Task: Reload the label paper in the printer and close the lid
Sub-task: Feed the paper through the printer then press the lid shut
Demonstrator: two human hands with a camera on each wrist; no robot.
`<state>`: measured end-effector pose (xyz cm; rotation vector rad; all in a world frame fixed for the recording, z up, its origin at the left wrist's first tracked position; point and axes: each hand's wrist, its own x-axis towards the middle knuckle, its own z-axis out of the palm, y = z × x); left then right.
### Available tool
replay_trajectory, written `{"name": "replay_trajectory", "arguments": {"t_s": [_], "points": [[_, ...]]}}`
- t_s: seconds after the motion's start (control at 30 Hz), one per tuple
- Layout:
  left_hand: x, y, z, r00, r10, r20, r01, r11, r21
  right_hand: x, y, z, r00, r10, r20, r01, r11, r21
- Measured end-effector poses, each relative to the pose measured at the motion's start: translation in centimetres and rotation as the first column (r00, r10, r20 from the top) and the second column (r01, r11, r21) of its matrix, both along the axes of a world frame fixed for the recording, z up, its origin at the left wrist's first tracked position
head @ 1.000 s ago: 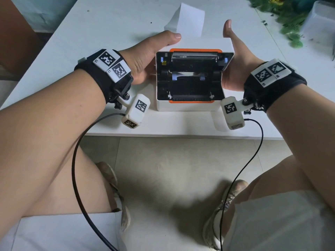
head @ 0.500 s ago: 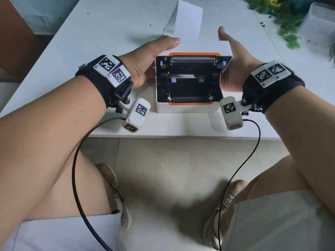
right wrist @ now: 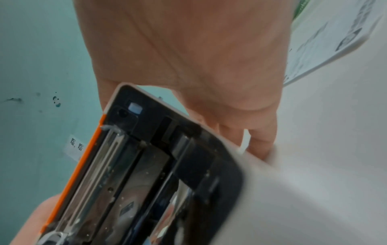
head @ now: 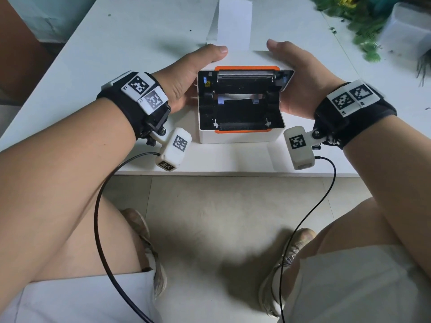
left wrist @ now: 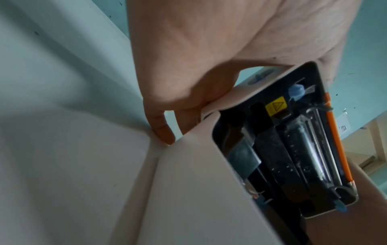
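Note:
A white label printer (head: 240,137) with orange trim stands near the table's front edge. Its lid (head: 256,60) is tilted partway over the black paper bay. My left hand (head: 193,73) grips the lid's left side, thumb over the top. My right hand (head: 296,73) grips the right side the same way. A strip of white label paper (head: 235,97) lies across the bay between blue guides. The left wrist view shows my left hand (left wrist: 209,49) with fingers behind the lid (left wrist: 293,149). In the right wrist view my right hand (right wrist: 188,49) holds the lid (right wrist: 136,165).
A white label sheet (head: 234,22) stretches back from the printer across the white table (head: 93,54). Green plant bits (head: 363,24) and a translucent plastic box (head: 408,29) sit at the back right. The table's front edge (head: 233,172) runs just before the printer.
The lid has tilted further down toward the printer body. Both thumbs have slid inward over its top as my hands came forward with it.

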<state>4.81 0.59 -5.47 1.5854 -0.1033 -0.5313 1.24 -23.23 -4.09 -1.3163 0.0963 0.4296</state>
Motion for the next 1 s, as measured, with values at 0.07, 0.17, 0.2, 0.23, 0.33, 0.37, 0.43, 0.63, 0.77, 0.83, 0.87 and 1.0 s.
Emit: {"name": "replay_trajectory", "arguments": {"t_s": [0.07, 0.17, 0.2, 0.23, 0.33, 0.37, 0.43, 0.63, 0.77, 0.83, 0.87, 1.0], "points": [[-0.1, 0.0, 0.0, 1.000, -0.002, -0.015, 0.002, 1.000, -0.013, 0.1, -0.1, -0.3, 1.000, -0.019, -0.011, 0.019, 0.999, -0.039], [-0.1, 0.0, 0.0, 1.000, 0.001, -0.023, -0.002, 0.999, -0.040, -0.5, -0.1, -0.1, 0.996, -0.068, -0.054, 0.068, 0.998, 0.001], [-0.2, -0.1, 0.0, 1.000, 0.012, -0.020, -0.013, 0.999, -0.051, -0.6, -0.2, -0.2, 0.996, -0.036, -0.083, 0.038, 0.999, 0.023], [-0.2, -0.1, 0.0, 1.000, 0.027, -0.015, -0.028, 0.998, -0.062, -0.6, -0.3, -0.2, 0.993, -0.007, -0.116, 0.010, 1.000, 0.026], [-0.1, -0.2, -0.1, 0.999, 0.045, -0.028, -0.047, 0.994, -0.096, 0.3, -1.3, -0.6, 0.978, 0.069, -0.199, -0.047, 0.992, 0.114], [-0.1, -0.2, -0.1, 0.998, 0.044, -0.034, -0.047, 0.993, -0.108, 0.8, -1.6, -1.1, 0.973, 0.041, -0.228, -0.016, 0.994, 0.109], [-0.1, -0.3, 0.0, 0.998, 0.042, -0.042, -0.047, 0.991, -0.127, 1.4, -1.7, -1.4, 0.966, -0.029, -0.257, 0.050, 0.996, 0.074], [0.3, -0.4, -0.2, 0.999, 0.001, -0.039, -0.008, 0.987, -0.157, 1.7, -0.8, -1.5, 0.987, -0.118, -0.112, 0.108, 0.990, -0.090], [0.3, -0.3, -0.1, 0.998, -0.021, -0.052, 0.012, 0.985, -0.172, 2.6, -1.3, -2.0, 0.972, -0.165, -0.166, 0.160, 0.986, -0.043], [0.3, -0.3, -0.1, 0.997, -0.035, -0.067, 0.023, 0.984, -0.175, 2.7, -1.3, -2.1, 0.970, -0.177, -0.168, 0.168, 0.984, -0.063], [0.2, -0.3, -0.1, 0.997, -0.040, -0.073, 0.026, 0.984, -0.175, 2.7, -1.3, -2.2, 0.971, -0.171, -0.167, 0.161, 0.984, -0.074], [0.1, -0.2, 0.0, 0.996, -0.030, -0.088, 0.015, 0.986, -0.168, 2.4, -1.1, -1.8, 0.976, -0.158, -0.148, 0.146, 0.985, -0.087]]}}
